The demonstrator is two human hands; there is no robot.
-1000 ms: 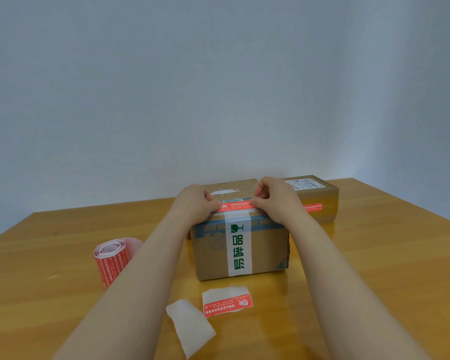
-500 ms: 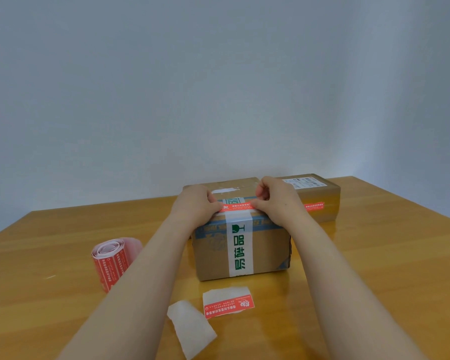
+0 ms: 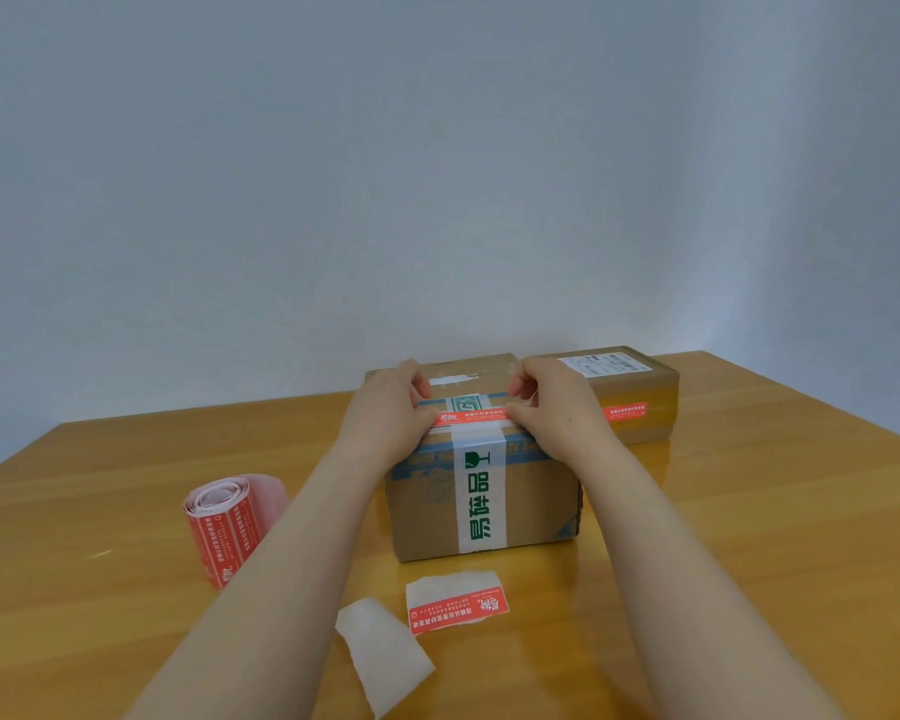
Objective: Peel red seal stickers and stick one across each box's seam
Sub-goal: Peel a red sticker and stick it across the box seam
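Head camera looks forward and down, close over the table (image 3: pixel 749 511).

Red sticker (image 3: pixel 471 416): lying flat across near box (image 3: pixel 481 491) top, over white tape.
Far box (image 3: pixel 637 394): already sealed.
Roll (image 3: pixel 224 527): left, on its side.

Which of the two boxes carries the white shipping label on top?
The far box, behind the right hand. The near box has green-printed white tape down its front instead.
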